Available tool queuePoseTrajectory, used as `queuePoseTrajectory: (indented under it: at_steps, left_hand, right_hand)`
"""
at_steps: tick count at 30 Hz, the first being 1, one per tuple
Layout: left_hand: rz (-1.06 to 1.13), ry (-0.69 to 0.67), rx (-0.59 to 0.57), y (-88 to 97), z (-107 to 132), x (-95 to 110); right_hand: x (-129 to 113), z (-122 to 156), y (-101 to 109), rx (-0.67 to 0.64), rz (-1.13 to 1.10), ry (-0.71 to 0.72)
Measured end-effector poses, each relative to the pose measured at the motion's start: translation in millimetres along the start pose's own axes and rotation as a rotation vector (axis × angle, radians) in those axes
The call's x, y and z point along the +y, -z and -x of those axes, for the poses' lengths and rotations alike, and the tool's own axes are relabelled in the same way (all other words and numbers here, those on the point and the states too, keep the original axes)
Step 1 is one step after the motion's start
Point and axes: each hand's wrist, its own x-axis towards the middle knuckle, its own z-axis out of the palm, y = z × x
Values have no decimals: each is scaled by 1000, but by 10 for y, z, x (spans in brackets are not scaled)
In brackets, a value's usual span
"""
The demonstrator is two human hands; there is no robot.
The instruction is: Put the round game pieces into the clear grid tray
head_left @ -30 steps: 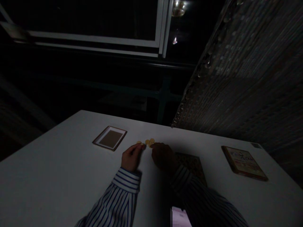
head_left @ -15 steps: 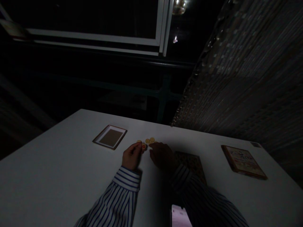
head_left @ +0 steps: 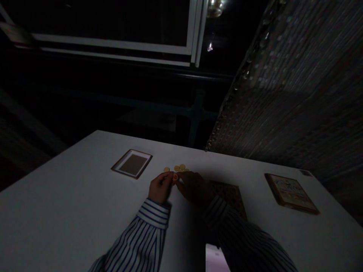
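A round, pale yellow Chinese chess piece (head_left: 175, 176) with a red mark on its face stands tilted between my two hands. The fingertips of my left hand (head_left: 159, 188) pinch it from the left. On its other side, the thumb and forefinger of my right hand (head_left: 194, 187) close on it; that hand is in deep shadow. Just beyond my fingers lie several more yellow discs, with one disc (head_left: 166, 170) apart on the left and a small cluster (head_left: 182, 166) nearer the right hand. A dark patterned board or box (head_left: 231, 192) lies partly under my right forearm.
On the white table (head_left: 70, 196), an open shallow box or lid (head_left: 133, 164) lies at the left and a flat box with a printed picture (head_left: 293, 192) at the right. A lit pale object (head_left: 216, 260) shows at the bottom edge. A bead curtain (head_left: 280, 87) hangs behind the right side.
My left hand has moved slightly right with the marked piece, and my right fingers have met it. The disc on the left is now uncovered.
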Motion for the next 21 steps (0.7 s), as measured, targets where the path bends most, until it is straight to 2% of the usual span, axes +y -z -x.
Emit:
queuePoseTrajectory:
  at_steps: [7, 15, 21]
  left_hand:
    - [35, 26, -21, -16, 4, -29]
    - [-63, -67, -111, -22, 52, 72]
    - [23, -14, -164, -15, 59, 83]
  right_hand:
    - [-9, -10, 49, -24, 10, 4]
    - [29, -9, 29, -15, 4, -11]
    - [58, -14, -7, -70, -4, 20]
